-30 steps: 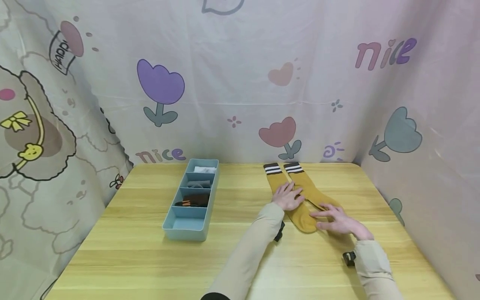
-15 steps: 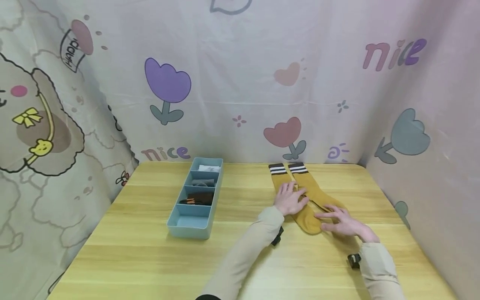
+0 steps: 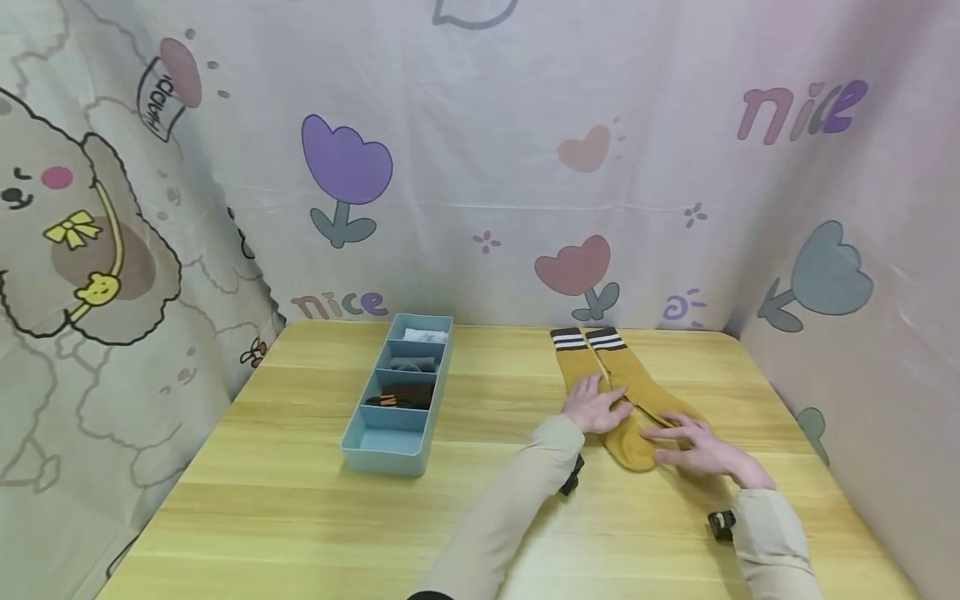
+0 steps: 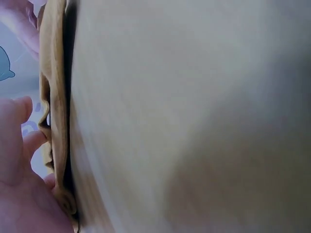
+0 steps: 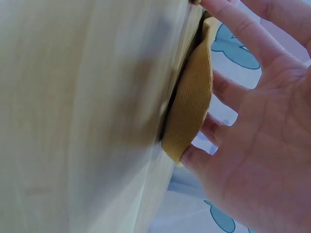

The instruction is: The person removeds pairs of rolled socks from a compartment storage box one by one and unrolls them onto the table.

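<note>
A pair of mustard-yellow socks with black cuffs and white stripes lies flat on the right half of the table; the left sock slightly overlaps the right sock. My left hand rests on the left sock's middle with fingers spread. Toward the right sock's foot end, my right hand touches the fabric with extended fingertips. In the left wrist view, fingers press along a sock edge. The right wrist view shows yellow knit under the splayed fingers of the right hand.
Left of the socks stands a blue divided box. Its compartments hold a white folded item, a grey rolled item and a dark brown item with orange marks; the front one is bare. Patterned curtains border the wooden table.
The head view has turned a little left, so everything appears farther right. Both hands stay on the socks in nearly the same places, and the socks keep their layout.
</note>
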{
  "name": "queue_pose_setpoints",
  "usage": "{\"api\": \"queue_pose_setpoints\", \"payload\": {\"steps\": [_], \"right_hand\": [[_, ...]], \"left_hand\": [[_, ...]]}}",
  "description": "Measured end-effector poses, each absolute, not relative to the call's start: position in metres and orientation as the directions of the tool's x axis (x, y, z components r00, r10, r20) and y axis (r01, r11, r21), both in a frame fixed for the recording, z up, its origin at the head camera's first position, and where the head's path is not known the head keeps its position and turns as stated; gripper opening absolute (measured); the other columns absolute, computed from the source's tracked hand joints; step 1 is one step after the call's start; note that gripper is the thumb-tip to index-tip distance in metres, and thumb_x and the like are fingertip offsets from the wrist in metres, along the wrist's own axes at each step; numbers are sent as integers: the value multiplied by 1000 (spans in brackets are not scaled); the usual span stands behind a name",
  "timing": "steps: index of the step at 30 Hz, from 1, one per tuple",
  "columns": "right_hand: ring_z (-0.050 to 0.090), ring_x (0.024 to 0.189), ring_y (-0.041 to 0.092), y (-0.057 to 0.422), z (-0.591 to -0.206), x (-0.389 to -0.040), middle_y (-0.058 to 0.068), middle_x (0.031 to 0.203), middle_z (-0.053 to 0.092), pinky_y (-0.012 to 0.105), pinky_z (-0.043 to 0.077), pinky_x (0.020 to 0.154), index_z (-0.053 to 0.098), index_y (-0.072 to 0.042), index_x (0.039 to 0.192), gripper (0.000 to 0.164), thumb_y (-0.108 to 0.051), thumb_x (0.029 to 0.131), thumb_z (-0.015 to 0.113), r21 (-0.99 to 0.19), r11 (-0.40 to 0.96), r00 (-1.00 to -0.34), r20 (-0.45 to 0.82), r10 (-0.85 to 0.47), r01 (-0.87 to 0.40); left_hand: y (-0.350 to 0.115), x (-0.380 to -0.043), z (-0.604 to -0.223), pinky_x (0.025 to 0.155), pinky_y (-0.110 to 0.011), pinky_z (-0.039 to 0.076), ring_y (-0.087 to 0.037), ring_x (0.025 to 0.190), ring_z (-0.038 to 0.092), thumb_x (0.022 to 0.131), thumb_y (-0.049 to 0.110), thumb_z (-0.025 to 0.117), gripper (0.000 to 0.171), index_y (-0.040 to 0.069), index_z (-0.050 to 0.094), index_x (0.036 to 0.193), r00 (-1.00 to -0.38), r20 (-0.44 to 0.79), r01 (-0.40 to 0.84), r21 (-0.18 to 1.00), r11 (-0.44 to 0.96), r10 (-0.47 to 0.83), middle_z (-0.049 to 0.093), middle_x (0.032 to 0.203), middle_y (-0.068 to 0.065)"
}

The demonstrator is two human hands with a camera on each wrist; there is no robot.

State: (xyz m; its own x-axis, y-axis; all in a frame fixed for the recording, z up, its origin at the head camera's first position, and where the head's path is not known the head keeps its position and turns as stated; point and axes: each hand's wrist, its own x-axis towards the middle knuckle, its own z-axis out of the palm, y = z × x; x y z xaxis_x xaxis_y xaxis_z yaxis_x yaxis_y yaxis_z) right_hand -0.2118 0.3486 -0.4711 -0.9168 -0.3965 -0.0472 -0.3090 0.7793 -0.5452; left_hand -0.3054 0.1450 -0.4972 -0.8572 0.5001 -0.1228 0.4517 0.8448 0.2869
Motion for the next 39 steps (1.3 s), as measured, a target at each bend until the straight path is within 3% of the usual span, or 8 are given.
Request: {"api": "queue_pose_setpoints", "payload": {"steps": [4,12,17,22,28,34,39], "right_hand": [[33,125,65,350,-473,-211,39,143,44,79,27,94,72,-6,121,39,-24,87,75,-544,772,-919,-3,-394,-330],[33,125,64,345,-470,-216,37,139,50,76,27,94,70,1,120,38,-14,85,75,-531,738,-907,192,-374,-416],[36,124,63,330,-462,-225,36,138,50,78,30,94,67,3,123,42,-13,85,75,-503,710,-870,290,-397,-492],[40,127,59,313,-457,-233,34,140,50,78,31,99,63,3,128,47,-11,85,76,-519,678,-854,308,-419,-520],[42,135,52,295,-450,-246,30,147,48,72,33,108,57,1,137,53,-10,88,74,-586,636,-859,258,-442,-503],[43,138,47,272,-441,-257,23,147,52,67,33,113,52,-1,141,59,-15,88,75,-649,580,-851,219,-477,-492],[49,136,43,247,-434,-266,20,144,56,61,36,115,52,0,141,60,-14,87,75,-668,533,-822,220,-526,-519]], "left_hand": [[138,-306,-495,129,-36,14,-19,157,17,105,57,24,56,37,33,157,-835,-96,488,326,810,542,19,169,-6],[107,-308,-464,129,-45,15,-26,155,24,107,50,29,55,27,35,157,-817,13,530,411,742,577,30,165,-12],[81,-308,-434,127,-44,22,-29,151,33,106,46,37,57,21,34,158,-821,69,519,503,691,566,39,161,-14],[47,-308,-408,124,-48,29,-31,151,34,105,43,45,63,19,28,160,-811,74,486,639,596,581,36,163,-12],[-9,-299,-388,120,-56,33,-31,148,40,100,33,60,66,17,32,158,-807,90,420,782,461,583,39,161,-14],[-71,-283,-383,120,-55,34,-36,140,48,96,25,68,66,12,40,154,-835,115,396,805,443,538,54,147,-20],[-131,-273,-385,110,-51,46,-39,124,60,92,18,73,59,3,49,144,-898,155,362,793,490,412,64,131,-25]]}}
